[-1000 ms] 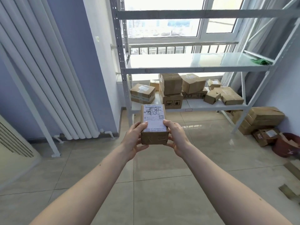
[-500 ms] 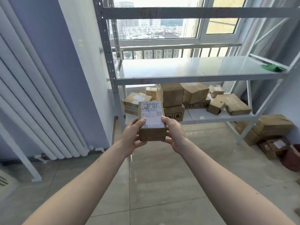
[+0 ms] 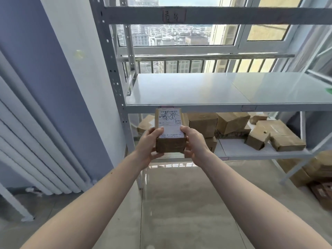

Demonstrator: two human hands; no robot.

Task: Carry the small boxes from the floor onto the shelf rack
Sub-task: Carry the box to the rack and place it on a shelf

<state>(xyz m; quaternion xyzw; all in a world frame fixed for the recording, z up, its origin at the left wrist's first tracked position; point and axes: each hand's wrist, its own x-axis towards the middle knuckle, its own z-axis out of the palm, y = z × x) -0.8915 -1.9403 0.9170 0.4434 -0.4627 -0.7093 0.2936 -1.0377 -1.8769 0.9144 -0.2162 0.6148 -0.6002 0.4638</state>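
Note:
A small brown cardboard box (image 3: 170,130) with a white shipping label on top is held in front of me, just below the front edge of the middle shelf. My left hand (image 3: 149,144) grips its left side and my right hand (image 3: 195,144) grips its right side. The grey metal shelf rack (image 3: 188,90) stands straight ahead by the window; its middle shelf shows only a green scrap at the far right. Several cardboard boxes (image 3: 231,124) lie on the lower shelf (image 3: 251,153) behind the held box.
More cardboard boxes (image 3: 309,169) sit on the tiled floor at the right, beside the rack's leg. A white radiator (image 3: 36,137) lines the purple wall on the left. The rack's left upright (image 3: 111,72) stands close to the wall.
I have come closer to the rack and the view has tilted up. The box, held in both hands, has risen to just under the middle shelf's front edge.

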